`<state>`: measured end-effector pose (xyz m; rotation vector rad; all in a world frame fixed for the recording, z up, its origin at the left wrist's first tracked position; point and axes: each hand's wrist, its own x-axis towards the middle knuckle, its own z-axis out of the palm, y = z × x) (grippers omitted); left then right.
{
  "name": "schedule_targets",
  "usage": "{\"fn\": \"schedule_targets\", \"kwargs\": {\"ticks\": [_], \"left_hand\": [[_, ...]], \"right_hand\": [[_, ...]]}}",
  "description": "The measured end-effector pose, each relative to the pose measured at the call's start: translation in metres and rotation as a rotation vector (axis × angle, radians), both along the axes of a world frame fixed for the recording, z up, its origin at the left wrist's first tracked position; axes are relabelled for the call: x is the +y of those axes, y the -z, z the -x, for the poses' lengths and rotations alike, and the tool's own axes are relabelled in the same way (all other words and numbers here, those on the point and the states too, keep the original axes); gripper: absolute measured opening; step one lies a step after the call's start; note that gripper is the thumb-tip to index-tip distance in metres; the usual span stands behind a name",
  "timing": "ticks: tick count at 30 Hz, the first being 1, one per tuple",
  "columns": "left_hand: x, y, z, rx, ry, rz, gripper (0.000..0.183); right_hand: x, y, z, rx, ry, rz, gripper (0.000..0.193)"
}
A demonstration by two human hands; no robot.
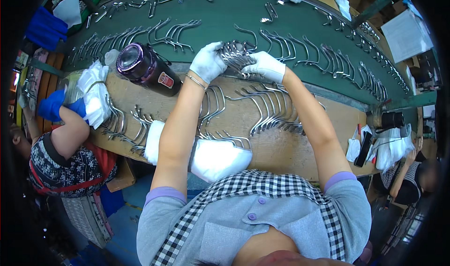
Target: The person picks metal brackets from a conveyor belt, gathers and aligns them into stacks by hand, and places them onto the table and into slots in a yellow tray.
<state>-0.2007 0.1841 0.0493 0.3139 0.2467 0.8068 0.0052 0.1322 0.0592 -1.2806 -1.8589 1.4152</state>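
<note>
Curved shiny wrenches (between gloved hands)

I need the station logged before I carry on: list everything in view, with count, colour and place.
Held wrenches: several overlapping, silver, between both hands
Bench wrenches: many, silver, in rows
Belt wrenches: many, silver, in rows
Conveyor belt: one, green, beyond the bench
Bench: one, tan, near side
Insulated flask: one, black-purple, left of the hands
Plastic bags: uncounted, whitish, both bench ends
Wrapped roll: one, white, bench's near edge
Blue cloth: one, upper left
Co-workers: parts of at least three, left, right and top
Apron: one, black-and-white check, on the person
Left hand: one, white-gloved, on held wrenches
Right hand: one, white-gloved, on held wrenches
</note>
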Motion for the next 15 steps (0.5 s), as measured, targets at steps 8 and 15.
{"fn": "schedule_targets", "kwargs": {"ticks": [8, 15], "left_hand": [[-0.022, -0.014, -0.006, -0.066, 0.142, 0.017, 0.043], [-0.03, -0.02, -0.012, -0.316, 0.288, 0.149, 0.053]], "right_hand": [[-0.029, 0.0, 0.009, -0.175, 0.105, 0.108, 0.035], [-0.041, -0.006, 0.012, -0.105, 0.095, 0.141, 0.028]]}}
